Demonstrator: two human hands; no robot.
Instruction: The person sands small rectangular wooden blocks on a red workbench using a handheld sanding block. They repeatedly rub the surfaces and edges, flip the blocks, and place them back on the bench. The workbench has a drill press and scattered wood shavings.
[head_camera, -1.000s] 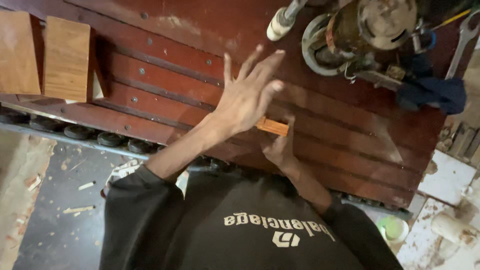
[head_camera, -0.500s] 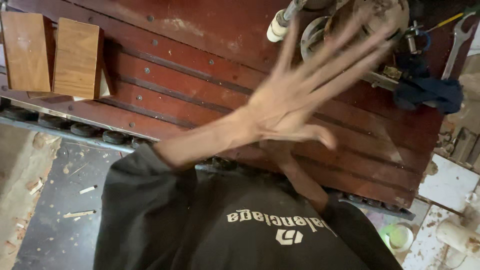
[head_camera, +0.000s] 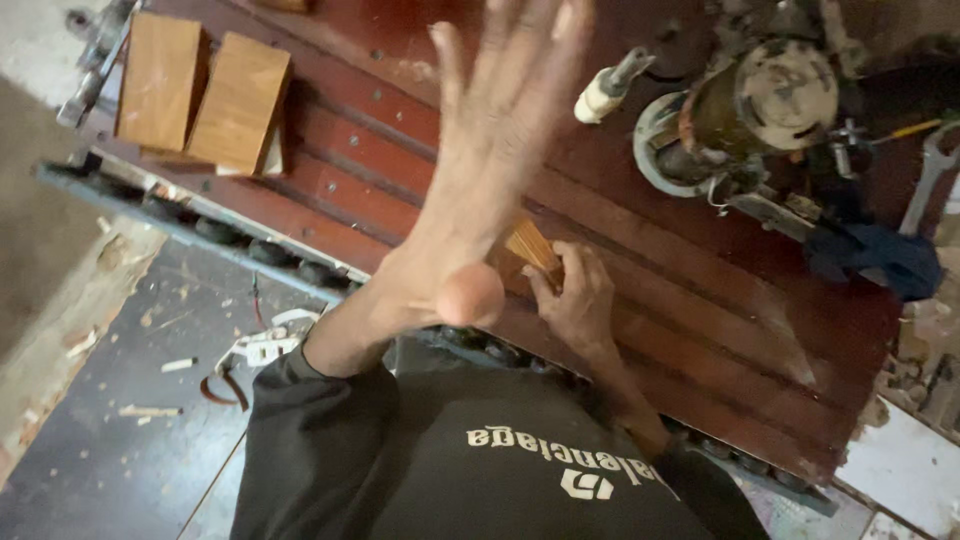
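My left hand (head_camera: 490, 150) is raised close to the camera, blurred, with its fingers spread and nothing in it. It covers part of the dark red machine table (head_camera: 700, 300). Below it, my right hand (head_camera: 580, 300) grips a small light-brown wooden block (head_camera: 530, 245) that rests on the table near its front edge. My dark sleeves and shirt fill the bottom of the view.
Two larger wooden blocks (head_camera: 160, 80) (head_camera: 240, 100) lie at the table's far left. A round motor unit (head_camera: 760, 90), a white-handled tool (head_camera: 605, 90), a blue cloth (head_camera: 880, 255) and a wrench (head_camera: 930, 170) crowd the right. Wood chips and a white plug (head_camera: 265, 345) litter the floor.
My left hand has lifted off the table toward the camera with its fingers spread. My right hand has stayed on the small wooden block, which now shows more.
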